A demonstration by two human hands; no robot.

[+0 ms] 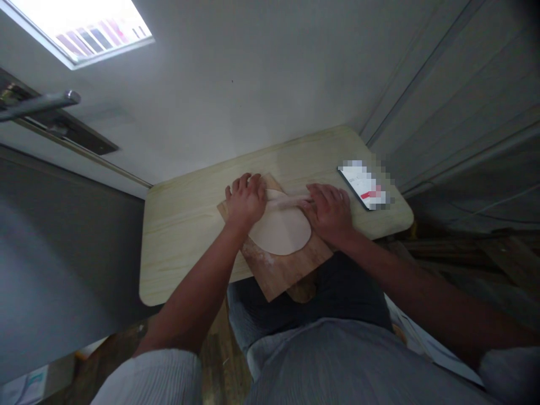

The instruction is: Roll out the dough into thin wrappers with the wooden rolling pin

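Left hand (247, 198) lies palm down over the left end of a slim, pale, cylindrical rolling pin (289, 201), its fingers slightly spread and bent toward the far side; its underside is hidden, so I cannot tell how firmly it holds that end; the right hand (332, 211) is closed round the right end, thumb on the near side and fingers curled over the top. The pin runs left to right between the two hands, across the far part of a thin, smooth, off-white rounded sheet of dough (282, 232); the dough lies flat on a brown, square-cornered wooden board (293, 270), most of its surface showing on the near side of the pin; a whitish powdery smear marks the board left of the dough's near edge. The board sits askew on a pale wood-grain table (181, 230) with rounded corners, one board corner jutting past the table's near edge; right of the right hand, near the table's right end, lies a dark-edged phone (358, 181) with a lit white screen, partly blurred by blocks; a metal lever handle (46, 104) and a bright window (101, 34) show at far left.
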